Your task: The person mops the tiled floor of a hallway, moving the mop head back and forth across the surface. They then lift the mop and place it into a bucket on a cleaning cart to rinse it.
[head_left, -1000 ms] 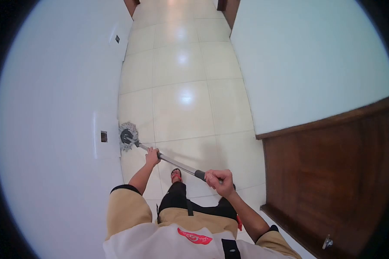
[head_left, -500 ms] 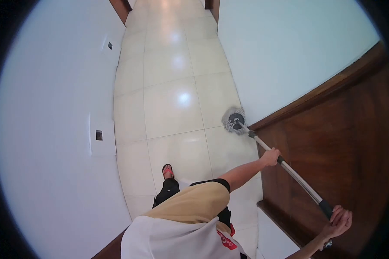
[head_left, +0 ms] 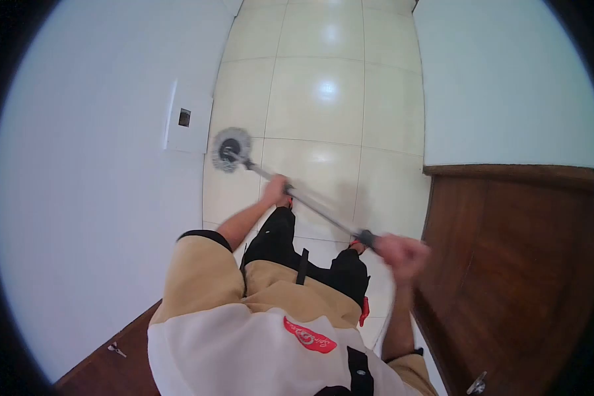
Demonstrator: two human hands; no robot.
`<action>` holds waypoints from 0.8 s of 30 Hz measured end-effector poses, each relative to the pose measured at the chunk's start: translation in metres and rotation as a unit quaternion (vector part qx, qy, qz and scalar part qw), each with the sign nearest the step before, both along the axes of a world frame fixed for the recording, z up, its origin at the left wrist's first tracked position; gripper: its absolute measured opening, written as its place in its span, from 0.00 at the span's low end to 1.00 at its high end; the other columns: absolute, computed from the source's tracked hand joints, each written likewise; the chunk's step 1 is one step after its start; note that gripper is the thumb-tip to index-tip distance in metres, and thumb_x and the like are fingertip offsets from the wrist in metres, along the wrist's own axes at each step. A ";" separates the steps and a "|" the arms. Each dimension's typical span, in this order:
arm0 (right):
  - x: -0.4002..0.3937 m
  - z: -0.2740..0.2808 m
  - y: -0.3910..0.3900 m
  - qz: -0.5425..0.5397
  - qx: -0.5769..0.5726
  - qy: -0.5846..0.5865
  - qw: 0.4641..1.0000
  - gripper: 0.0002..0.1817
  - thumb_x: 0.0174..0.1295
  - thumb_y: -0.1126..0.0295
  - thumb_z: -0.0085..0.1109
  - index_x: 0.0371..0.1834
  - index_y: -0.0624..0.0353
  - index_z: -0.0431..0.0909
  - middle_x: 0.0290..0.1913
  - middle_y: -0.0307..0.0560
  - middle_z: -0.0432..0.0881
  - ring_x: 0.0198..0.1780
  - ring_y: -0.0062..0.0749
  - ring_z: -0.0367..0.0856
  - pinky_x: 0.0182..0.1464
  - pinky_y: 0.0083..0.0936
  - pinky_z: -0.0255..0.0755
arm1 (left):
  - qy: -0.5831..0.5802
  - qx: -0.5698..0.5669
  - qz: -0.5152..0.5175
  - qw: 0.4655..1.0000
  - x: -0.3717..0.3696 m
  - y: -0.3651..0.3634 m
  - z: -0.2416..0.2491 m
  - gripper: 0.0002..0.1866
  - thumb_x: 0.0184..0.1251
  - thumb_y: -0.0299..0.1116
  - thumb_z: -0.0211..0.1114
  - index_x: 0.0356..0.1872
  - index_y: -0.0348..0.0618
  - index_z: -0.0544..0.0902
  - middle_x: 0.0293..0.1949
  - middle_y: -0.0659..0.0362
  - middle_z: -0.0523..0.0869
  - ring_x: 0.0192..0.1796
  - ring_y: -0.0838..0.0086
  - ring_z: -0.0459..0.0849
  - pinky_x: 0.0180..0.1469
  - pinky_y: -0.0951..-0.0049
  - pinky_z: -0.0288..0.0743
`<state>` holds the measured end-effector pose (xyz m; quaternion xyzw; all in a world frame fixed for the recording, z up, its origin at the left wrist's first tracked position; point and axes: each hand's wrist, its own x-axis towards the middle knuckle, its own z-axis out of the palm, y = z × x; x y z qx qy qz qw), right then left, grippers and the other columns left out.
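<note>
A round-headed mop (head_left: pixel 323 211) slants across the head view, its grey string head (head_left: pixel 231 149) lying on the tiled floor close to the left wall. Partway down the pole, my left hand (head_left: pixel 277 189) is closed around it, nearer the mop head. At the upper end, by the dark grip, my right hand (head_left: pixel 404 256) is closed on the handle and smeared by motion. My feet, in red-strapped sandals, stand partly hidden under the pole and hands.
White walls (head_left: pixel 99 165) run along both sides of the corridor. A small wall box (head_left: pixel 185 117) sits low on the left wall. Brown wooden doors (head_left: pixel 515 244) stand at right and at lower left. Light reflects off the cream floor tiles (head_left: pixel 317 99).
The mop head has swept from the right wall's corner by the door across to the left wall. Both hands moved left with the pole, and my view has shifted.
</note>
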<state>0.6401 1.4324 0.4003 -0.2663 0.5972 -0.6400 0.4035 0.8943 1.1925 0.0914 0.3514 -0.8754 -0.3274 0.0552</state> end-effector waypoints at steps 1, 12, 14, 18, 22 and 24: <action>0.034 -0.024 -0.019 -0.015 -0.037 0.105 0.994 0.08 0.48 0.75 0.48 0.14 0.66 0.68 0.16 0.42 0.70 0.15 0.22 0.65 0.18 0.18 0.61 | -0.077 -0.015 0.010 0.997 0.036 -0.025 -0.010 0.18 0.37 0.28 0.62 0.36 0.45 0.72 0.40 0.50 0.70 0.49 0.55 0.67 0.46 0.59 0.66; -0.120 0.132 0.331 -0.193 0.161 0.743 0.620 0.06 0.49 0.69 0.54 0.25 0.59 0.74 0.18 0.40 0.72 0.20 0.23 0.68 0.19 0.19 0.62 | -0.091 0.076 -0.229 0.966 -0.270 0.305 0.084 0.09 0.38 0.31 0.61 0.25 0.42 0.77 0.31 0.52 0.77 0.39 0.58 0.75 0.36 0.54 0.69; -0.105 0.205 0.375 -0.277 0.149 0.589 0.744 0.09 0.52 0.67 0.46 0.19 0.57 0.68 0.13 0.38 0.64 0.17 0.22 0.62 0.27 0.24 0.62 | -0.045 0.128 -0.286 0.949 -0.337 0.371 0.152 0.13 0.35 0.32 0.64 0.28 0.43 0.78 0.34 0.54 0.77 0.43 0.60 0.73 0.37 0.52 0.68; -0.072 0.233 0.349 -0.399 0.059 0.376 0.834 0.16 0.55 0.64 0.39 0.11 0.51 0.55 0.08 0.34 0.50 0.13 0.18 0.51 0.31 0.25 0.58 | 0.096 0.134 -0.340 0.926 -0.393 0.407 0.170 0.11 0.38 0.31 0.62 0.28 0.43 0.77 0.34 0.55 0.77 0.44 0.61 0.73 0.38 0.54 0.70; -0.085 0.218 0.324 -0.372 -0.064 0.243 0.894 0.17 0.57 0.65 0.38 0.10 0.48 0.54 0.06 0.33 0.47 0.11 0.17 0.48 0.32 0.25 0.60 | 0.140 0.151 -0.310 0.928 -0.373 0.367 0.158 0.10 0.39 0.30 0.60 0.28 0.42 0.77 0.32 0.54 0.77 0.41 0.61 0.74 0.38 0.62 0.73; -0.083 0.220 0.332 -0.309 -0.080 0.191 0.928 0.17 0.57 0.64 0.37 0.10 0.48 0.55 0.06 0.33 0.46 0.11 0.19 0.49 0.40 0.29 0.65 | 0.166 0.146 -0.277 0.935 -0.316 0.334 0.163 0.09 0.38 0.28 0.59 0.26 0.41 0.76 0.30 0.53 0.77 0.39 0.60 0.74 0.37 0.63 0.73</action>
